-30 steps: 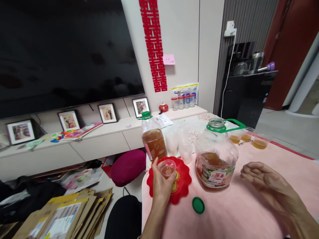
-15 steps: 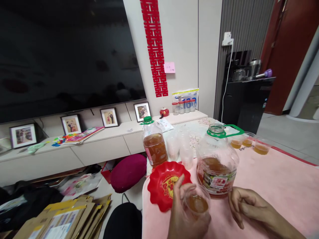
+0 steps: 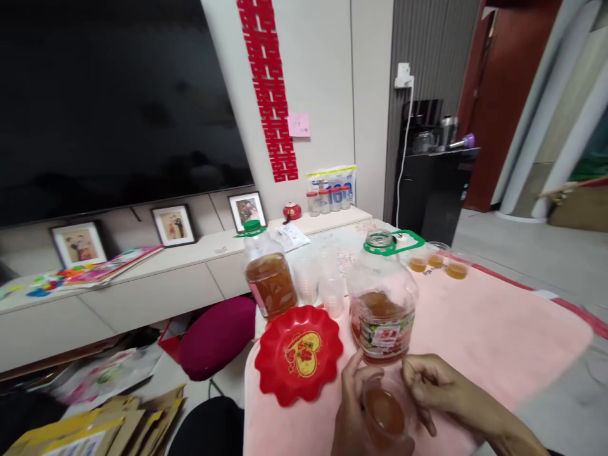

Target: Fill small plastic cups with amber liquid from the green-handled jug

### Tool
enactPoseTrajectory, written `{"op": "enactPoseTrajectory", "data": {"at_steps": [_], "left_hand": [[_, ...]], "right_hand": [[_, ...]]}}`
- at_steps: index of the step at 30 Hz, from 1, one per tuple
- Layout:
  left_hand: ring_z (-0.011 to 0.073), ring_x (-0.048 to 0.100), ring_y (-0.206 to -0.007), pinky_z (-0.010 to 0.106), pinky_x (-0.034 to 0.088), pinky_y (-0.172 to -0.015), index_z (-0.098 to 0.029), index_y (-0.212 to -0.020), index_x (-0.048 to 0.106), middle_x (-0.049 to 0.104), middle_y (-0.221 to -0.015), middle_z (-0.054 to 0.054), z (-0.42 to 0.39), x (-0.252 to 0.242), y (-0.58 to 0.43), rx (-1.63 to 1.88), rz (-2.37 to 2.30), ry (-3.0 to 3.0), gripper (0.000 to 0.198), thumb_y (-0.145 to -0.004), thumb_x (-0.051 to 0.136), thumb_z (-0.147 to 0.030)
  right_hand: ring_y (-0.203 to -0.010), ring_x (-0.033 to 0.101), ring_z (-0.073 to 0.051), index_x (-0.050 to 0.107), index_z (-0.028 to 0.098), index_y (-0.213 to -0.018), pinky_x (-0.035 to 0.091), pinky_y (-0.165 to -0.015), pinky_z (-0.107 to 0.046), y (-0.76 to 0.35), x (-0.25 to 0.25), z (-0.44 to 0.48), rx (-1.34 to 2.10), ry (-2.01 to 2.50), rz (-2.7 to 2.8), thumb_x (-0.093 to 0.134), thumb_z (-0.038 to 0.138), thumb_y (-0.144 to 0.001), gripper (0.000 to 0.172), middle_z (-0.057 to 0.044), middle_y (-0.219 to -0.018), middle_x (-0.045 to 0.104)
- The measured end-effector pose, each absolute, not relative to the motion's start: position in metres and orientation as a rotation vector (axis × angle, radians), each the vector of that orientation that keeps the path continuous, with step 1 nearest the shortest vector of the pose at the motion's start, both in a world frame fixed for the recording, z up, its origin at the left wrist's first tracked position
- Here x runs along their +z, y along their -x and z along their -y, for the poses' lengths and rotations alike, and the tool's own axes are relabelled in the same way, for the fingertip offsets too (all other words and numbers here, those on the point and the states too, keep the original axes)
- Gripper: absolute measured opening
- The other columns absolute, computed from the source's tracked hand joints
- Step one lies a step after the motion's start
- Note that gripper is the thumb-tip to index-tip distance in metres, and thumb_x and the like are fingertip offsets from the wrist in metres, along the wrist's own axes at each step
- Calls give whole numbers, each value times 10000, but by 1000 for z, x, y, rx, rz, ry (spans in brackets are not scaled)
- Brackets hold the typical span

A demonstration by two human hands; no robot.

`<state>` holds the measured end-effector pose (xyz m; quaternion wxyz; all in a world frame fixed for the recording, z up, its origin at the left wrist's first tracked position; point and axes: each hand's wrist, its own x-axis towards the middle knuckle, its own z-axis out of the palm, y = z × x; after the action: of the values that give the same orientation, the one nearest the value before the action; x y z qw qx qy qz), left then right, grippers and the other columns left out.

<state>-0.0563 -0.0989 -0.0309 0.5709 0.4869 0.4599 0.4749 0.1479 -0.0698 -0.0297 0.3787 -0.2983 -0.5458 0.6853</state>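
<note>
My left hand [image 3: 354,411] is wrapped round a clear plastic cup [image 3: 386,411] partly filled with amber liquid, at the bottom of the view. My right hand [image 3: 430,386] is closed at the cup's right side, thumb and forefinger at its rim. Just behind both hands stands a large clear jug [image 3: 382,285] of amber liquid, uncapped, its green handle [image 3: 411,240] tipped to the right. A red scalloped plate [image 3: 273,358] lies left of my left hand. A second jug [image 3: 270,282] with a green cap stands behind the plate.
Stacked clear cups [image 3: 330,285] stand between the jugs. Several filled cups [image 3: 456,269] sit at the back right of the pink tablecloth [image 3: 489,329]. A maroon stool [image 3: 218,335] and flattened cardboard packaging [image 3: 137,418] are left of the table.
The view has turned right. The cup in my left hand and my right hand have come together; before, a gap lay between them. My left hand no longer overlaps the red plate.
</note>
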Motion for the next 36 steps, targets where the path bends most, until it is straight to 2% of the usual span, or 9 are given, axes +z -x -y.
{"op": "enactPoseTrajectory", "data": {"at_steps": [4, 7, 19, 23, 28, 31, 34, 36], "left_hand": [[263, 695, -1191, 358, 572, -1053, -199, -1498, 311, 679, -1300, 139, 100, -36, 50, 1161, -1008, -1158, 1046, -547, 745, -176], [270, 687, -1220, 391, 566, -1078, -208, -1517, 265, 663, -1355, 155, 101, -38, 46, 1154, -1012, -1171, 1038, -606, 761, -241], [271, 661, -1325, 387, 576, -1108, -213, -1493, 311, 666, -1383, 148, 105, -33, 26, 1154, -926, -1169, 969, -688, 813, -407], [277, 648, -1354, 391, 594, -1078, -227, -1469, 340, 648, -1444, 153, 102, -31, 21, 1127, -869, -1107, 969, -639, 829, -334], [307, 643, -1325, 484, 514, -1153, -261, -1460, 366, 646, -1428, 131, 95, -48, 28, 1148, -898, -1228, 966, -607, 816, -317], [307, 665, -1266, 477, 545, -1055, -255, -1460, 404, 665, -1385, 144, 93, -66, 34, 1145, -1021, -1308, 876, -666, 761, -353], [263, 695, -1162, 406, 570, -924, -215, -1458, 431, 679, -1319, 163, 95, -82, 37, 1167, -1071, -1353, 773, -747, 694, -371], [237, 701, -1089, 371, 566, -870, -194, -1443, 450, 683, -1273, 168, 96, -91, 37, 1181, -1041, -1365, 718, -785, 672, -374]], "right_hand": [[-490, 581, -98, 486, 200, -730, 413, -462, -189, -147, -21, 70, 1713, 823, 1361, 865, 598, -798, 554, 33, -596, 591], [-446, 555, -89, 500, 198, -712, 403, -433, -181, -147, -16, 70, 1748, 851, 1327, 894, 618, -741, 577, 45, -542, 576], [-336, 468, -71, 548, 191, -651, 385, -339, -159, -156, -20, 71, 1778, 929, 1111, 896, 461, -722, 446, 39, -457, 585], [-317, 451, -79, 564, 191, -635, 400, -326, -174, -163, -20, 72, 1778, 923, 1061, 880, 415, -685, 391, 42, -430, 564], [-321, 459, -80, 524, 198, -611, 362, -326, -170, -179, -17, 74, 1721, 918, 1016, 893, 419, -658, 432, 44, -439, 545], [-326, 427, -71, 529, 199, -624, 361, -346, -178, -193, -12, 76, 1654, 925, 987, 896, 409, -687, 427, 68, -426, 495], [-354, 374, -52, 534, 200, -635, 371, -372, -184, -209, -8, 75, 1560, 944, 927, 903, 397, -691, 422, 83, -440, 464], [-379, 400, -55, 515, 202, -629, 376, -393, -187, -219, -6, 73, 1492, 961, 884, 909, 399, -693, 444, 73, -470, 479]]}}
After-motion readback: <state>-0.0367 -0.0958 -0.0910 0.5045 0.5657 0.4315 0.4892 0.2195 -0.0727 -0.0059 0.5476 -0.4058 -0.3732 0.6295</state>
